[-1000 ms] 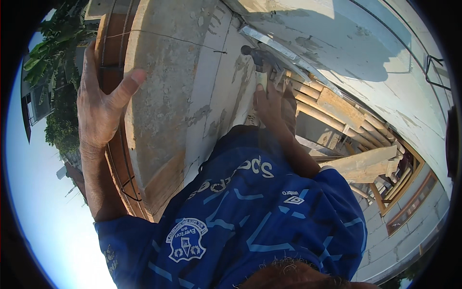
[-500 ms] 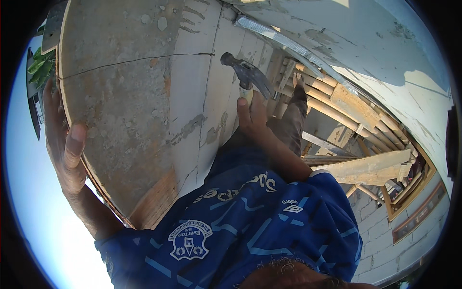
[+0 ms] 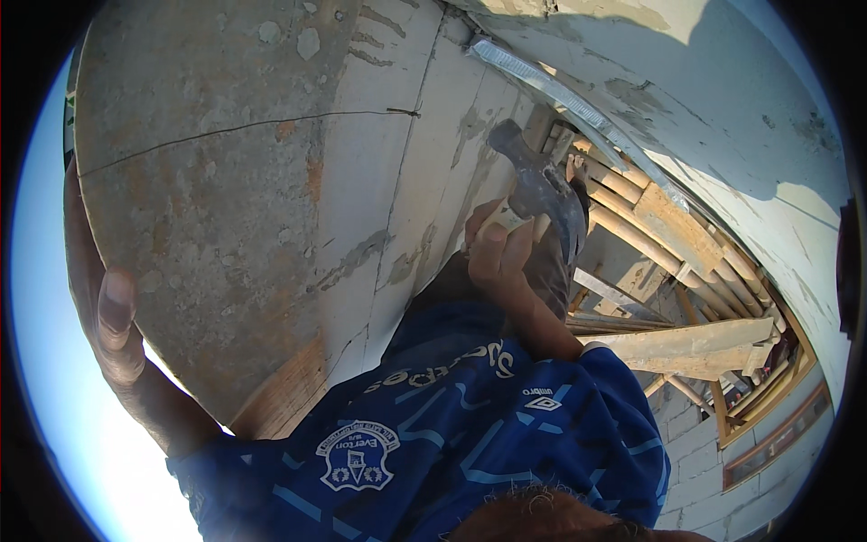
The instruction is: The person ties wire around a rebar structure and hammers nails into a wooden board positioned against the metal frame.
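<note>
My right hand [image 3: 506, 257] is closed around the light-coloured handle of a claw hammer [image 3: 542, 194], close below its dark metal head. The hammer is held up in front of my legs, touching neither the wall nor the panel. At the left, my left hand [image 3: 107, 312] rests along the outer edge of a large, stained grey panel [image 3: 226, 208]. Its fingers stretch out straight, partly behind that edge, and the thumb lies at the near side. A thin wire [image 3: 262, 126] crosses the panel and ends in a twisted bit at the pale block wall [image 3: 379, 181].
Bamboo poles and planks [image 3: 686, 226] form a platform below, with my bare foot [image 3: 575, 166] on it. A long metal strip [image 3: 560, 99] runs along the wall top. A wide board [image 3: 695, 339] lies at the right, by a wooden frame [image 3: 768, 406]. Bright sky shows at the left.
My right hand and the hammer have moved to the right, and the hammer head looks larger. My left hand stays at the panel's edge, with its fingers now more hidden behind it.
</note>
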The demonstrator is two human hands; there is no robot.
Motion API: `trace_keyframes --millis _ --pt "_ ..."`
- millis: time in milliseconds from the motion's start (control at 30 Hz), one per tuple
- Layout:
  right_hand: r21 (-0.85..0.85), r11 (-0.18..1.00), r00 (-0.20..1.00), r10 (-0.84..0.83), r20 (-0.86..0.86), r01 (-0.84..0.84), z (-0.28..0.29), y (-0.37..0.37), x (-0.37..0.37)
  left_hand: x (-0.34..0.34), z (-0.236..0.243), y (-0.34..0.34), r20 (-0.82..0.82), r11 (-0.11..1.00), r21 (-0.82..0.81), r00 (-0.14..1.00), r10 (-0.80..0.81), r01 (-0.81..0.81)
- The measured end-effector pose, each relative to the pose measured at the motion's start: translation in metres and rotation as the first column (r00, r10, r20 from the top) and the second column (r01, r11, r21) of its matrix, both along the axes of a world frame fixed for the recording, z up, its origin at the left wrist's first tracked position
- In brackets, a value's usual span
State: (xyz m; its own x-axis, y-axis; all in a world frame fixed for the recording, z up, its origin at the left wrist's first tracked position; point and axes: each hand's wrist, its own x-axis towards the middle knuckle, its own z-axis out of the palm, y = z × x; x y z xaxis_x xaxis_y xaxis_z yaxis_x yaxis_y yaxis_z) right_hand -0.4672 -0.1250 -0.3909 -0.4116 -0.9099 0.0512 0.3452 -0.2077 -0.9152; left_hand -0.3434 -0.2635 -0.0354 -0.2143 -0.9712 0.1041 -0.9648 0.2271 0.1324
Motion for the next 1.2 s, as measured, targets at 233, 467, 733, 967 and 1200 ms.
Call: trace_keyframes --millis 233,467,733,967,1200 --pt "0.189 0.981 0.993 0.029 0.117 -0.051 0.000 0.000 0.010 -0.002 -0.008 -0.001 0.017 1.000 -0.002 1.000 -0.010 0.010" --pt "0.243 0.943 0.973 0.212 0.086 -0.227 0.009 -0.006 0.025 -0.001 -0.009 -0.001 0.015 1.000 -0.009 1.000 -0.009 0.009" --pt "0.229 0.917 0.945 0.315 0.091 -0.328 0.014 -0.009 0.027 0.000 -0.008 0.000 0.002 1.000 -0.016 1.000 -0.001 0.001" --pt "-0.078 0.967 0.909 -0.200 0.366 0.244 0.009 -0.001 0.026 0.000 -0.007 -0.001 0.002 1.000 -0.022 1.000 0.000 0.000" --pt "0.114 0.990 0.976 0.055 0.211 -0.080 0.001 0.000 0.033 0.002 -0.006 -0.001 0.006 1.000 -0.021 1.000 0.009 -0.009"
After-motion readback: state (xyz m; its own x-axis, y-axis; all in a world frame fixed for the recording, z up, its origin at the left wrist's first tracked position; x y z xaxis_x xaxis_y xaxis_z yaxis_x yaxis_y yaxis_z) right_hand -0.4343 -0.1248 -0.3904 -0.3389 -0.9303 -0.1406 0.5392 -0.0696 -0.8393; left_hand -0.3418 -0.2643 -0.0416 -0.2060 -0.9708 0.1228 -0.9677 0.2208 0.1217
